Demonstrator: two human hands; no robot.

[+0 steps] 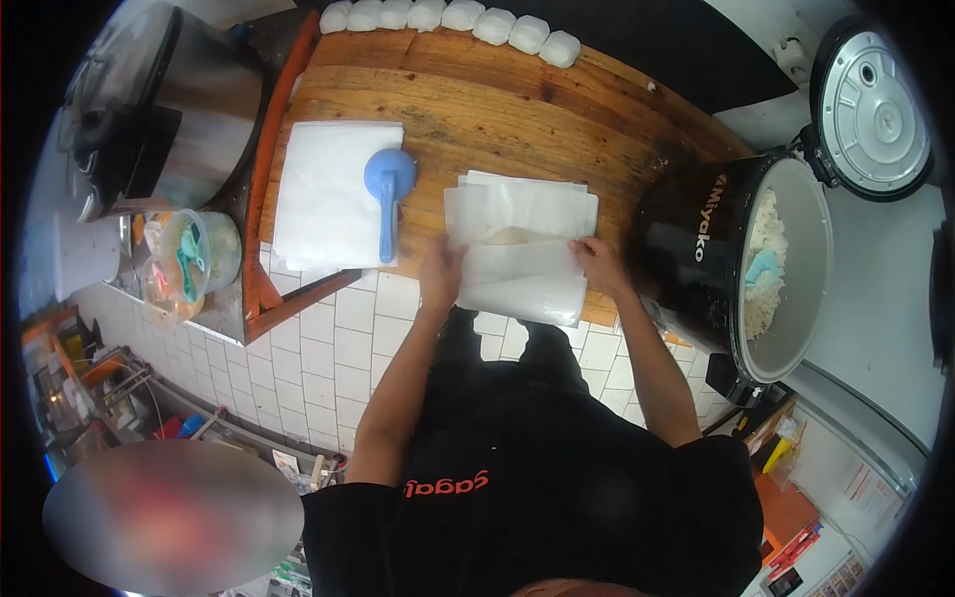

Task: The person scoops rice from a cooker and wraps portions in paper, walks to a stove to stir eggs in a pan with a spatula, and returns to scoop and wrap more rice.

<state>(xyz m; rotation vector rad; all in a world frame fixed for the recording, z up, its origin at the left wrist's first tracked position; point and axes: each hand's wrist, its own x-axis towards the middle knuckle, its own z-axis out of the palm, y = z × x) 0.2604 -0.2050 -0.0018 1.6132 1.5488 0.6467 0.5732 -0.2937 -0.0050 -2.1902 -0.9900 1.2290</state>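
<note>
White paper sheets (pixel 522 214) lie near the front edge of the wooden table, the top one raised in a fold toward my body. My left hand (pixel 441 271) is at the left edge of the folded paper, its fingers partly hidden. With thumb and fingers pinched, my right hand (pixel 600 264) holds the paper's right edge. To the left is a larger stack of white paper (pixel 330 194) with a blue scoop (pixel 389 179) lying on its right side. A row of white wrapped packets (pixel 463 15) runs along the table's far edge.
At the right stands an open black rice cooker (pixel 696 234) holding white rice (pixel 764 259) and a light-blue utensil, its lid (pixel 875 114) raised. A large metal pot (pixel 204 109) and a plastic tub (pixel 214 249) are at the left. A blurred oval covers the lower left.
</note>
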